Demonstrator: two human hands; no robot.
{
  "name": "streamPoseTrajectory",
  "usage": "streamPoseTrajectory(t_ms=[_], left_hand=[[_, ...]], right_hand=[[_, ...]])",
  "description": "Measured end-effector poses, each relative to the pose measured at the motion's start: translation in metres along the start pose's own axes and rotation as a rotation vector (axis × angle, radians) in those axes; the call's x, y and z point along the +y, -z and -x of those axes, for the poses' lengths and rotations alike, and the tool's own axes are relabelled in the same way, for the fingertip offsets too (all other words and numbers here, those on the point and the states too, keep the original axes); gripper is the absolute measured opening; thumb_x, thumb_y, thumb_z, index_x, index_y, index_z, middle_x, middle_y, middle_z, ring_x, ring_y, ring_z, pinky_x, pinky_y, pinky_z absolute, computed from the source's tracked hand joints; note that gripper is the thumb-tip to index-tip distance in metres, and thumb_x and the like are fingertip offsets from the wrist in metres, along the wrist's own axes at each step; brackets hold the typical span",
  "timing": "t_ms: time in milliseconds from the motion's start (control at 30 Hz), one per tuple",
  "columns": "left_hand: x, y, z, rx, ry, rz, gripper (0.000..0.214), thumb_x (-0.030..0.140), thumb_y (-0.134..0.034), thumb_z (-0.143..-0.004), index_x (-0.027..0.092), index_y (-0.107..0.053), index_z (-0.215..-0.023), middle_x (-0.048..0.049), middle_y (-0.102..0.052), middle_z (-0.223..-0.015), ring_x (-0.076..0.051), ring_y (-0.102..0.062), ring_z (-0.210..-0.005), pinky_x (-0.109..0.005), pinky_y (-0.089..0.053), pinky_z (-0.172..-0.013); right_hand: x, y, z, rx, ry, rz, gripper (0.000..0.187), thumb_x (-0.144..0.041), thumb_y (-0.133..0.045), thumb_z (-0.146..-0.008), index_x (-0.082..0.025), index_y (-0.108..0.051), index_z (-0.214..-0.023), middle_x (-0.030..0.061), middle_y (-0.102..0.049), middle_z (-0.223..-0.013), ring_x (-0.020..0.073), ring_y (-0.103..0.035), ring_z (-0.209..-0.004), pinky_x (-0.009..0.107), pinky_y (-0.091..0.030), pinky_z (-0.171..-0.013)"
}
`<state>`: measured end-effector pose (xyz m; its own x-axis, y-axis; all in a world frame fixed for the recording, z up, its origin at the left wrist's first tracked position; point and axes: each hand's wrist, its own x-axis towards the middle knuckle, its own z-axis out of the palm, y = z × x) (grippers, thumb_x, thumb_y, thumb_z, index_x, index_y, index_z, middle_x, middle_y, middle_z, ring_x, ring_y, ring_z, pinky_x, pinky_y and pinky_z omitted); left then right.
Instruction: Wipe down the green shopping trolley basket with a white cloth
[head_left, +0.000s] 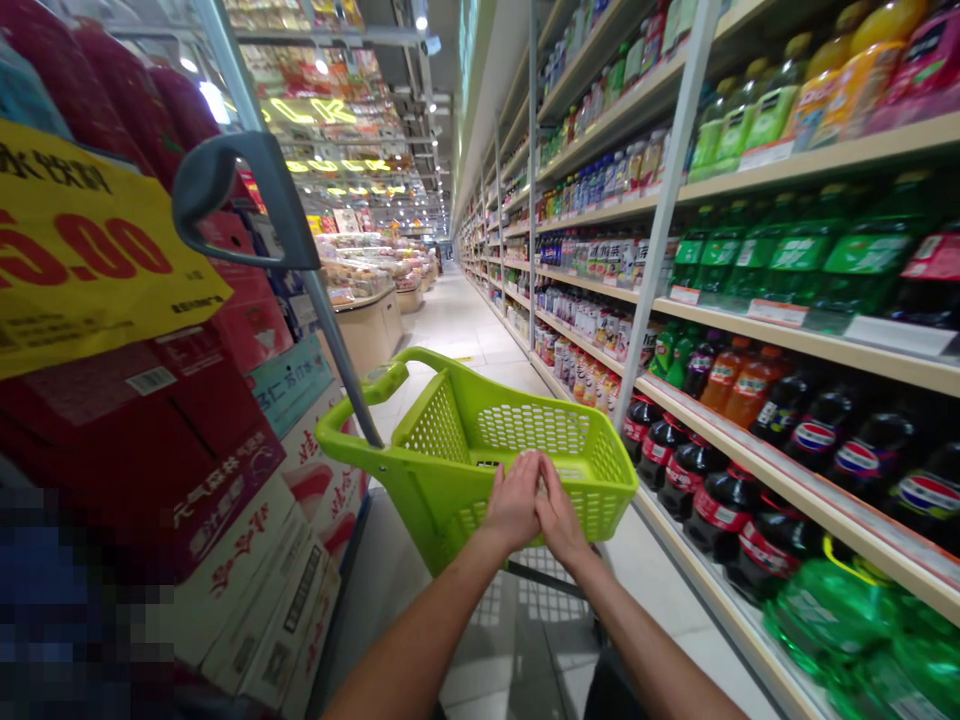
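Observation:
My left hand [513,506] and my right hand [559,512] meet palm to palm, with the fingers stretched forward and touching. Nothing shows between them, though the inner sides of the palms are hidden. Just beyond and partly behind them stands a lime-green shopping cart [442,490] with a perforated basket, its near side wall partly covered by my hands. I cannot tell whether my fingers touch the cart. From the cart's left end rises a grey pole with a dark grey loop handle [300,262], apart from both hands.
Along the right run shelves [810,340] of drink bottles, with large green bottles [840,610] at the bottom. Stacked drink cartons [247,590] and a yellow price sign [105,255] border the left. A tiled aisle [472,310] stretches ahead past a display counter [367,320].

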<state>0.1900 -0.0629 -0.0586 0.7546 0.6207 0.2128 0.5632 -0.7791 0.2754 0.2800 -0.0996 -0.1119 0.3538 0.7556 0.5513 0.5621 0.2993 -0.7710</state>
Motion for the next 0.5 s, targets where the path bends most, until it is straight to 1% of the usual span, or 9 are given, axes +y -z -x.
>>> streamPoseTrajectory(t_ms=[67, 133, 200, 267, 333, 433, 500], left_hand=[[0.003, -0.007, -0.004, 0.004, 0.000, 0.015, 0.067, 0.030, -0.040, -0.074, 0.013, -0.018, -0.136, -0.0067, -0.025, -0.142, -0.021, -0.020, -0.130, -0.045, -0.012, -0.107], [0.004, -0.014, -0.007, 0.025, 0.001, 0.016, 0.066, 0.031, -0.039, -0.074, 0.013, -0.022, -0.135, -0.0073, -0.026, -0.142, -0.021, -0.019, -0.131, -0.044, -0.011, -0.108], [0.004, -0.017, -0.007, 0.046, 0.015, 0.024, 0.062, 0.030, -0.039, -0.074, 0.012, -0.026, -0.133, -0.0081, -0.028, -0.141, -0.021, -0.020, -0.130, -0.042, -0.013, -0.108], [0.004, -0.017, -0.008, 0.055, 0.039, 0.026, 0.059, 0.028, -0.037, -0.075, 0.011, -0.030, -0.131, -0.0088, -0.030, -0.140, -0.020, -0.023, -0.130, -0.040, -0.015, -0.107], [0.003, -0.013, -0.008, 0.031, 0.029, 0.014, 0.060, 0.030, -0.037, -0.076, 0.010, -0.029, -0.131, -0.0098, -0.030, -0.140, -0.021, -0.023, -0.129, -0.040, -0.017, -0.107], [0.003, -0.006, -0.010, -0.012, -0.024, -0.021, 0.064, 0.038, -0.041, -0.076, 0.009, -0.029, -0.131, -0.0118, -0.031, -0.139, -0.024, -0.026, -0.127, -0.041, -0.019, -0.105], [0.005, -0.005, -0.013, 0.003, -0.026, -0.052, 0.054, 0.036, -0.041, -0.078, 0.012, -0.035, -0.127, -0.0108, -0.040, -0.132, -0.023, -0.035, -0.121, -0.039, -0.025, -0.101]], right_hand=[[0.003, -0.002, 0.000, 0.055, -0.035, -0.127, 0.065, -0.013, -0.036, -0.075, -0.015, -0.017, -0.137, 0.0107, -0.039, -0.134, 0.0192, -0.038, -0.122, 0.039, -0.036, -0.099], [0.009, -0.002, -0.002, 0.125, -0.043, -0.228, 0.065, -0.014, -0.035, -0.078, -0.018, -0.012, -0.138, 0.0108, -0.038, -0.135, 0.0191, -0.039, -0.121, 0.038, -0.039, -0.096], [0.015, -0.001, -0.007, 0.196, -0.068, -0.289, 0.061, -0.018, -0.031, -0.082, -0.020, -0.008, -0.138, 0.0116, -0.036, -0.135, 0.0186, -0.043, -0.118, 0.037, -0.043, -0.092], [0.018, -0.002, -0.013, 0.234, -0.107, -0.330, 0.055, -0.024, -0.026, -0.086, -0.020, -0.008, -0.138, 0.0131, -0.036, -0.135, 0.0181, -0.045, -0.116, 0.035, -0.045, -0.089], [0.019, -0.004, -0.018, 0.242, -0.144, -0.366, 0.052, -0.028, -0.022, -0.088, -0.019, -0.009, -0.138, 0.0145, -0.037, -0.133, 0.0178, -0.047, -0.114, 0.034, -0.046, -0.088], [0.021, -0.003, -0.023, 0.203, -0.163, -0.363, 0.052, -0.032, -0.020, -0.089, -0.018, -0.009, -0.137, 0.0155, -0.043, -0.127, 0.0176, -0.051, -0.110, 0.033, -0.048, -0.085], [0.024, 0.002, -0.024, 0.167, -0.104, -0.258, 0.051, -0.032, -0.018, -0.089, -0.017, -0.010, -0.137, 0.0155, -0.047, -0.123, 0.0179, -0.054, -0.106, 0.033, -0.049, -0.082]])
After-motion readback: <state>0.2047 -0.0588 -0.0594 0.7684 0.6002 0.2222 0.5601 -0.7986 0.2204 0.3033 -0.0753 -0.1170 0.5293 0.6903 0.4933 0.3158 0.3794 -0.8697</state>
